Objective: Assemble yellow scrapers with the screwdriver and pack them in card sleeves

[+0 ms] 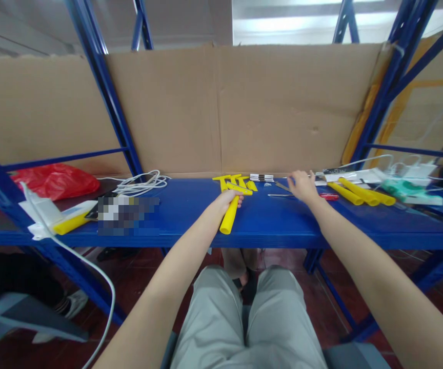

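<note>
My left hand (232,199) is closed around a yellow T-shaped tool with a hollow tubular handle (227,219), whose handle end points toward me. Its flat crosspiece (240,189) lies over the top of the hand. Just beyond it are several yellow T-shaped parts (223,184) and a small yellow piece (251,185). To the right, my right hand (302,186) rests low over the bench with curled fingers; what the fingertips pinch is too small to make out. Near them lies a thin grey strip (282,186). A red-handled screwdriver (328,197) lies partly hidden under the right wrist.
Several yellow tubes (354,193) and a green-and-white item (408,192) lie right on the blue bench (190,215). Black-and-white striped pieces (261,178) sit at the back. Left are coiled white cable (144,183) and a red bag (60,180). Cardboard (167,113) stands behind.
</note>
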A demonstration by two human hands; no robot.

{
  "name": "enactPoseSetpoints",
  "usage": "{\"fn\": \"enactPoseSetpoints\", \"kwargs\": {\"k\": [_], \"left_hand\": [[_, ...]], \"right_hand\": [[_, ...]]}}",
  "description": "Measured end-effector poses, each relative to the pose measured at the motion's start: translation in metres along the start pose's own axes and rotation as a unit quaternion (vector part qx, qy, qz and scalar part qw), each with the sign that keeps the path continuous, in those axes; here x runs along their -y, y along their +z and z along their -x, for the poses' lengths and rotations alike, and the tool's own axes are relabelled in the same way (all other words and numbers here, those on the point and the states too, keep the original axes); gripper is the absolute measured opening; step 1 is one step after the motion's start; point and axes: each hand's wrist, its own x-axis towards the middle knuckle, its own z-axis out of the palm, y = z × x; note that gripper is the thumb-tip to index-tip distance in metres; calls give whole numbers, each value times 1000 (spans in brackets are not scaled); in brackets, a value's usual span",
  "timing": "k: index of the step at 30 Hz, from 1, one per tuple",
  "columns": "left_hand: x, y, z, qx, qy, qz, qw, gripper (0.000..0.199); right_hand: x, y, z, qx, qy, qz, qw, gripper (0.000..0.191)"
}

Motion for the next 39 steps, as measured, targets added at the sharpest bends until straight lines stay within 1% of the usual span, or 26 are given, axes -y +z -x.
{"fn": "enactPoseSetpoints", "kwargs": {"k": [2,3,5,7,9,11,12,14,16,19,21,24,27,29,34,39], "left_hand": [[0,0,-1,-6,7,-6,1000,18],[0,0,-2,-8,9,-9,1000,17],[0,0,-1,-15,13,-16,1000,17],[0,0,1,-25,18,-20,999,17],[0,2,3,-31,21,-21,999,17],[-1,3,5,-35,22,-17,999,17],[-1,3,6,-38,22,-16,999,17],[-2,4,7,-46,21,-18,999,17],[-2,4,7,-48,20,-24,998,16],[-2,3,6,-44,23,-29,998,14],[-2,3,5,-46,24,-35,998,14],[-1,3,5,-56,28,-59,996,13],[0,5,6,-68,35,-94,993,11],[1,6,6,-73,38,-113,990,11],[2,9,9,-85,43,-137,986,13],[2,9,10,-79,53,-140,986,13]], "right_hand": [[-25,-11,10,12,-27,48,998,25],[-35,-16,14,20,-16,66,997,27],[-52,-21,21,38,42,94,994,28],[-60,-23,25,81,116,103,985,30],[-63,-23,27,150,171,91,970,29],[-64,-21,27,206,190,72,957,26],[-65,-20,27,220,189,65,955,24],[-69,-17,26,225,184,62,955,23],[-75,-13,25,216,176,64,958,23],[-85,-8,24,190,136,63,970,22],[-86,-8,24,177,107,54,977,20],[-76,-10,25,163,79,6,983,20],[-60,-12,24,132,31,-57,989,25],[-49,-12,24,121,2,-77,990,25],[-36,-10,23,126,-51,-55,989,18],[-31,-10,23,135,-74,-35,987,16]]}}
